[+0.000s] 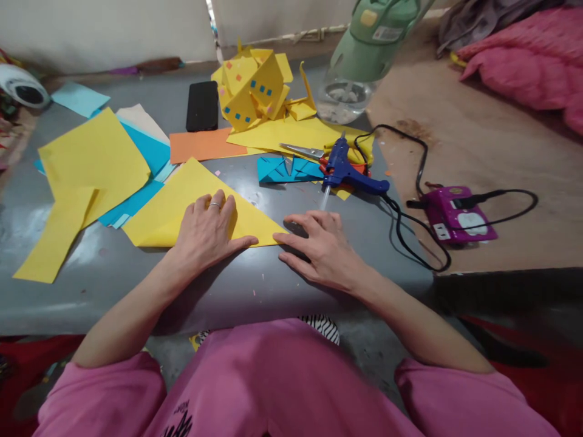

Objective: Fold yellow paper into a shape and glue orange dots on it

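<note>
A sheet of yellow paper (191, 182), folded into a triangle, lies on the grey table with its long edge toward me. My left hand (209, 230) rests flat on its middle, fingers stretched out and a ring on one of them. At the paper's right corner, my right hand (319, 249) touches the tip with its fingers apart. Just beyond the right hand lies a blue glue gun (341, 164), its clear nozzle end pointing toward me. Near it are scissors (303, 150) and a folded blue paper piece (286, 170).
Loose yellow sheets (95, 164) and blue paper (146, 145) lie at left. Behind stand a phone (202, 106), a yellow paper model (255, 88) and a green-topped water bottle (359, 67). Black cords run to a purple power socket box (460, 212) at right.
</note>
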The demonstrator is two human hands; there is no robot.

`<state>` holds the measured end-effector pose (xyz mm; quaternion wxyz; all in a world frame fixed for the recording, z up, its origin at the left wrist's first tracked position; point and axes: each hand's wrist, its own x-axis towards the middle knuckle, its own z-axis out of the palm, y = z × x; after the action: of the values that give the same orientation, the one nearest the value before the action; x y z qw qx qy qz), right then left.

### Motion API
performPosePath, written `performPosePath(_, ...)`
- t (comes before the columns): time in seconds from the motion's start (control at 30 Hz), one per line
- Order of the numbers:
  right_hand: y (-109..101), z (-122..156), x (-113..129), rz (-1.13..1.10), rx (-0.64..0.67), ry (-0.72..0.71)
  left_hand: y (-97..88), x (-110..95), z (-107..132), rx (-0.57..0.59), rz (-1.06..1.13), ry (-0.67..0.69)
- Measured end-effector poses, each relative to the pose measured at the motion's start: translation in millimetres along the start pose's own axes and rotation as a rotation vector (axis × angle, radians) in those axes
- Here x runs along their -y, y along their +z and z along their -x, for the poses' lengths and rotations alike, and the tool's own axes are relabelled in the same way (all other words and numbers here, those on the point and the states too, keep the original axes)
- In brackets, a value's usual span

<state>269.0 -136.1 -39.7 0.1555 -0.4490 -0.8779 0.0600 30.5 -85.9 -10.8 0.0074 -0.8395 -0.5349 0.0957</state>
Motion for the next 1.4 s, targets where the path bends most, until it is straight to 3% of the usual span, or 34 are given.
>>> performPosePath(0.5,-14,37,-4,0.292,-0.112,-0.068,5.3,3,0,-0.019,0.009,0.002)
performPosePath(0.73,-12,38,-4,0.247,-0.176,0.009,5.6,3,0,-0.011,0.012,0.010)
performPosePath(0.93,-6,28,-5,0.053,-0.161,0.094,7.3,4,0,-0.013,0.048,0.014)
performPosePath(1.4,-1,31,-7,-0.014,-0.149,0.079,9.8,-12,6,0.001,0.006,-0.029)
